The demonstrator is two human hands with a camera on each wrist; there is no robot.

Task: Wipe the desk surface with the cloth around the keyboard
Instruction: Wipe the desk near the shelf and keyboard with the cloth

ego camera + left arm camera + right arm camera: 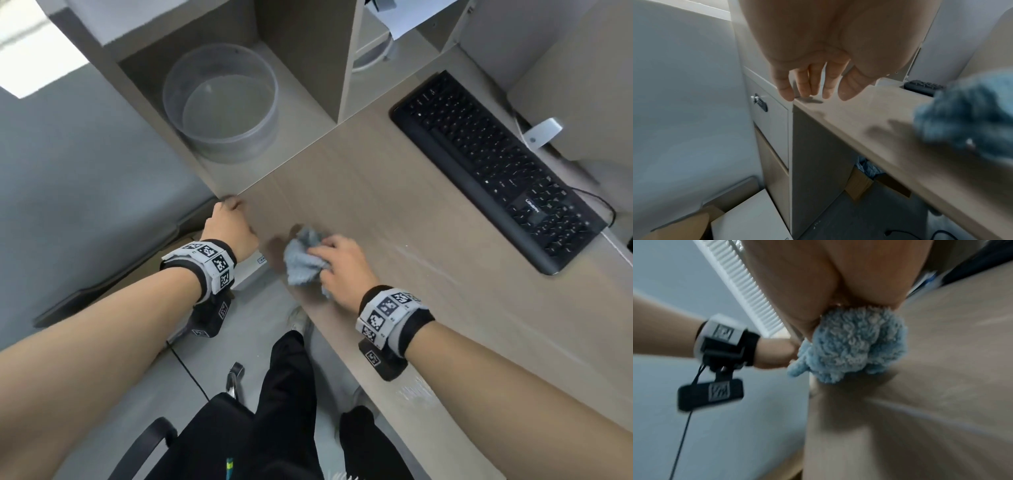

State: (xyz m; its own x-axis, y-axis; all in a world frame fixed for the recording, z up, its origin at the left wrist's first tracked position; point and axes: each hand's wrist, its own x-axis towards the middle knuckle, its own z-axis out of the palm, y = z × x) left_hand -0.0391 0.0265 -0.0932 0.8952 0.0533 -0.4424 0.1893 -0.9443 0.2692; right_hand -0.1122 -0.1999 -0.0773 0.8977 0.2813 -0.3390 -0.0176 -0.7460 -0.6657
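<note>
A fluffy light-blue cloth lies bunched on the wooden desk near its front left edge. My right hand grips it from above and presses it onto the desk; the right wrist view shows the cloth bulging under the palm, with the fingertips hidden. My left hand rests at the desk's left corner, holding nothing. Its fingers are nearly straight, tips touching the edge. The black keyboard lies diagonally at the desk's right, well apart from the cloth.
A clear round plastic tub stands in a shelf cubby behind the desk's left corner. A white stand and a cable sit behind the keyboard. A white locked drawer is left of the desk. Boxes lie below, and my legs and chair are in front.
</note>
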